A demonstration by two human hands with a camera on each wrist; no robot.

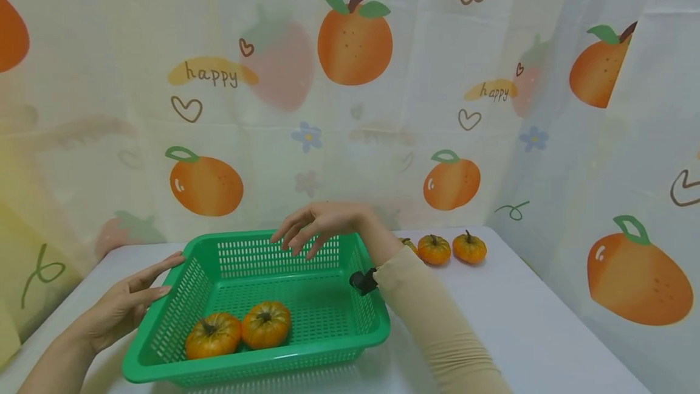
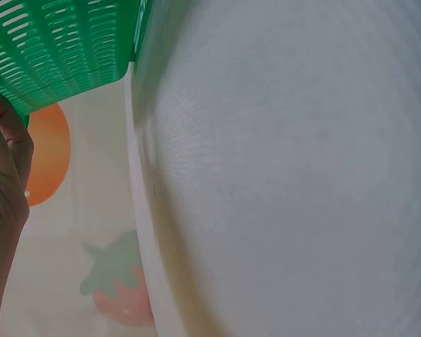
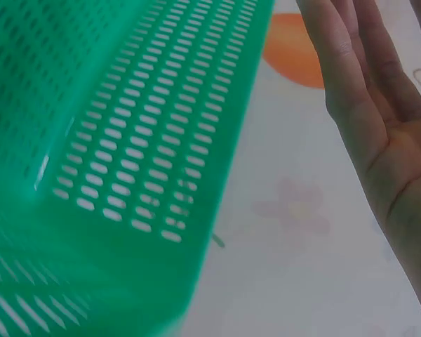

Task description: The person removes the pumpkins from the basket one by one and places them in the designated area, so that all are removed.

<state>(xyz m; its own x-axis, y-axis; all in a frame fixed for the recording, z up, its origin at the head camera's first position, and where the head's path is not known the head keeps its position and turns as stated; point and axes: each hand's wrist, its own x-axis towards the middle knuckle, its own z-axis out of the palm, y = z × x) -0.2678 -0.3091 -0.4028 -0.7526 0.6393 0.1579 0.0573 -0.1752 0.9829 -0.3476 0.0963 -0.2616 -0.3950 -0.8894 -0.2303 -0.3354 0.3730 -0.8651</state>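
A green plastic basket (image 1: 257, 354) with slotted walls stands on the white table. Two small orange pumpkins, one (image 1: 213, 336) at the near left corner and another (image 1: 266, 324) beside it, lie inside. At the basket's left rim, my left hand (image 1: 117, 309) grips the edge, thumb and fingers on the rim. My right hand (image 1: 322, 224) hovers over the far side of the basket, palm down, fingers loosely bent and holding nothing. In the right wrist view, the right hand (image 3: 393, 147) is apart from the basket wall.
Right of the basket, small pumpkins stand in a row on the table (image 1: 525, 321): one (image 1: 469, 248), another (image 1: 434, 250), and a third (image 1: 408, 244) partly hidden by my right forearm. A fruit-printed curtain (image 1: 350, 114) hangs behind the table and along its sides.
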